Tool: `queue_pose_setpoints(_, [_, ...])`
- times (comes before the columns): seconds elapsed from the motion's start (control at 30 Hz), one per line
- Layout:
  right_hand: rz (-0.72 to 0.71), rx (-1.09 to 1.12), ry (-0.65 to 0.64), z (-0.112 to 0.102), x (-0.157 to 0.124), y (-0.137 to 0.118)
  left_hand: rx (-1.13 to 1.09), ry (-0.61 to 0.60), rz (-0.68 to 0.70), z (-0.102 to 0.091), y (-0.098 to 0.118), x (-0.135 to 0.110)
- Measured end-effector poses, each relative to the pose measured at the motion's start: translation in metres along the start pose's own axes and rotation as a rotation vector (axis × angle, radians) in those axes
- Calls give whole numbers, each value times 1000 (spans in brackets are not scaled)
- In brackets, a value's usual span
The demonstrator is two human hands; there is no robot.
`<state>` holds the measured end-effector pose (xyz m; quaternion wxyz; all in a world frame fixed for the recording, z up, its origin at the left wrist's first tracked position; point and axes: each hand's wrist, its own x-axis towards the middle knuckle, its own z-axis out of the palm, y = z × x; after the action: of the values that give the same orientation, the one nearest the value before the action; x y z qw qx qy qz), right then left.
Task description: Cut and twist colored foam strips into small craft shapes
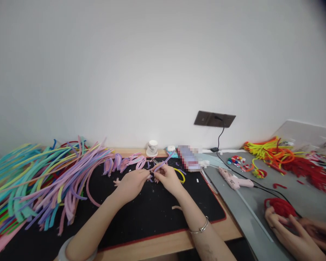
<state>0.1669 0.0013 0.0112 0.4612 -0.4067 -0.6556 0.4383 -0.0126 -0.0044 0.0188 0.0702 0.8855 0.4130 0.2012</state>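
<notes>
Above the black mat (pixel 152 210), my left hand (pixel 132 185) and my right hand (pixel 167 177) meet with their fingertips pinched together. A purple pipe cleaner (pixel 168 158) sticks up from the fingers of my right hand. Between the fingertips is a small dark piece, too small to name, and the left fingers close against it. Just beyond my hands lie looped pink and purple pipe cleaners (pixel 137 161) and a pair of scissors (pixel 153 160), partly hidden. A yellow pipe cleaner (pixel 182 175) curves beside my right hand.
A big heap of pastel pipe cleaners (pixel 51 177) covers the left side. Paper cups (pixel 152 148) and a phone (pixel 189 158) stand along the back. On the grey table at right are a pink glue gun (pixel 235 179), its cord, pom-poms (pixel 237 161) and another person's hands (pixel 290 226) holding red material.
</notes>
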Motion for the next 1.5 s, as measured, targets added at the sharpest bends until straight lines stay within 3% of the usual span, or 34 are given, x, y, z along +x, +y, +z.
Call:
queue_pose_setpoints(0.4, [-79,-116,57,4,1,5,-11,70,-2,1,3,1])
queue_pose_setpoints(1.13, [66,170,230,19,2,3,-70,157,1,1,7,2])
queue_pose_setpoints(1.37, [-6,32,52,1,0,-8,-168,192,-48,-7,-3,1])
queue_pose_setpoints(1.5, [88,90,-151,-18,-3,-18,-237,205,-99,-17,-6,0])
